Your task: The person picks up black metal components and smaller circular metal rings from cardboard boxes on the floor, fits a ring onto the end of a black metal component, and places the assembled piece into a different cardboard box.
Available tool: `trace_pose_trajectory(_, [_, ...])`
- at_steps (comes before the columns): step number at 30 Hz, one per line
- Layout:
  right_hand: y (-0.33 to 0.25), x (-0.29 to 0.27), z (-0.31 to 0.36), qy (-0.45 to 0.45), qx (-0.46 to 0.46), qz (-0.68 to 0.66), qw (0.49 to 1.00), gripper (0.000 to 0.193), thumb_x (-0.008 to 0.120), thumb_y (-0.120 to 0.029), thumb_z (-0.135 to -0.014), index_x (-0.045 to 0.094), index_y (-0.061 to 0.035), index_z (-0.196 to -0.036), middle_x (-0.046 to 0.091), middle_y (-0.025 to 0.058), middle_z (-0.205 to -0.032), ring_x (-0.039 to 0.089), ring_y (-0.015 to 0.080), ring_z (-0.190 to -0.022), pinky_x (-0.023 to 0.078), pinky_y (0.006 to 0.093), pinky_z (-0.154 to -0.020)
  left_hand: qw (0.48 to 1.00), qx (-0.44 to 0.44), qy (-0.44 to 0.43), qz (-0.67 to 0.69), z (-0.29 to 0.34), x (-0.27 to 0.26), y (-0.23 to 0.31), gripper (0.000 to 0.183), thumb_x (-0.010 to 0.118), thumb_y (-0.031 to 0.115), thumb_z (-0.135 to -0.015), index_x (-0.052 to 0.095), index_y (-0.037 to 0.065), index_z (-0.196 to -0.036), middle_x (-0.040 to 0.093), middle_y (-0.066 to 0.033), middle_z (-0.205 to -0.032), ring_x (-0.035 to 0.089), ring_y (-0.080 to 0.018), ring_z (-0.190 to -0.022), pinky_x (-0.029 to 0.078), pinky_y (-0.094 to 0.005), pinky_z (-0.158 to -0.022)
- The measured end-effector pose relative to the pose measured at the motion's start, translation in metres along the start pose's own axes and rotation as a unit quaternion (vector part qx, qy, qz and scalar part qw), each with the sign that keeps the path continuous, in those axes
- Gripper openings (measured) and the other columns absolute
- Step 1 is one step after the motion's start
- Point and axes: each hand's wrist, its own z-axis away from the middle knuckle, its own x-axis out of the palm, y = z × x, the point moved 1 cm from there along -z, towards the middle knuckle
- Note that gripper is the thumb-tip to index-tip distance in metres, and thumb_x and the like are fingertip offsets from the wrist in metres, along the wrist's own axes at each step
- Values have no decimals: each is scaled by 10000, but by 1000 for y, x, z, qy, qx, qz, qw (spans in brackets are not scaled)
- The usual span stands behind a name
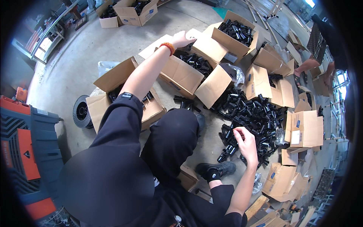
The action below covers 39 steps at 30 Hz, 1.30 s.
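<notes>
My left arm, with an orange bead bracelet at the wrist, stretches to the far side of an open cardboard box (179, 77) of black plastic parts (194, 62). There my left hand (182, 39) is over the box's raised flaps, with a dark shape just below it. Most of its fingers are hidden, so what it holds is unclear. Above a loose heap of black tubular parts (251, 111) on the floor, my right hand (245, 143) has thumb and fingers drawn together. Anything between those fingertips is too small to make out.
Another open box (99, 109) stands by my left knee, beside a black spool (81, 111). A grey-and-orange machine (41, 147) is at the left. More boxes (302, 128) line the right. At the far right is another person's arm (307, 65).
</notes>
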Motion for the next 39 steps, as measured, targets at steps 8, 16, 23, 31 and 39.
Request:
trace_pose_trajectory(8, [-5, -1, -8, -21, 22, 5, 1000, 193, 604, -165, -927, 638, 4, -1014, 662, 70, -811, 600, 120, -709, 485, 273, -676, 960, 256, -69, -94, 26, 47, -41, 541, 590, 511, -857, 621, 83, -1186, 634, -163, -1186, 575, -328, -1149, 444, -402, -978])
trace_pose_trajectory(16, [11, 16, -21, -49, 48, -13, 998, 205, 627, -174, -906, 648, 4, -1007, 689, 104, -873, 661, 169, -771, 516, 292, -739, 877, 268, -318, -239, 123, 31, -49, 549, 808, 507, -617, 703, 142, -1014, 642, -71, -1019, 663, -264, -883, 530, -364, -727])
trace_pose_trajectory(23, [41, 38, -23, -85, 67, -27, 994, 190, 626, -148, -904, 642, 5, -1017, 688, 96, -877, 658, 158, -776, 515, 286, -731, 848, 252, -428, -186, 151, 63, -90, 733, 756, 560, -695, 576, 189, -1301, 679, -75, -1067, 648, -285, -1002, 503, -385, -873])
trace_pose_trajectory(31, [55, 36, -20, -97, 89, -26, 991, 185, 622, -126, -893, 633, 8, -1020, 673, 78, -840, 636, 136, -740, 508, 276, -707, 915, 94, -384, -82, 88, 25, -79, 380, 568, 393, -927, 695, 45, -1013, 719, -113, -914, 692, -230, -834, 534, -360, -768])
trace_pose_trajectory(39, [60, 43, -27, -108, 97, -45, 988, 193, 621, -141, -904, 630, 6, -1029, 676, 79, -838, 630, 136, -738, 503, 274, -706, 868, -199, -442, -106, 189, -54, -165, 316, 492, 228, -889, 721, 44, -776, 701, -48, -686, 679, -130, -593, 534, -286, -534])
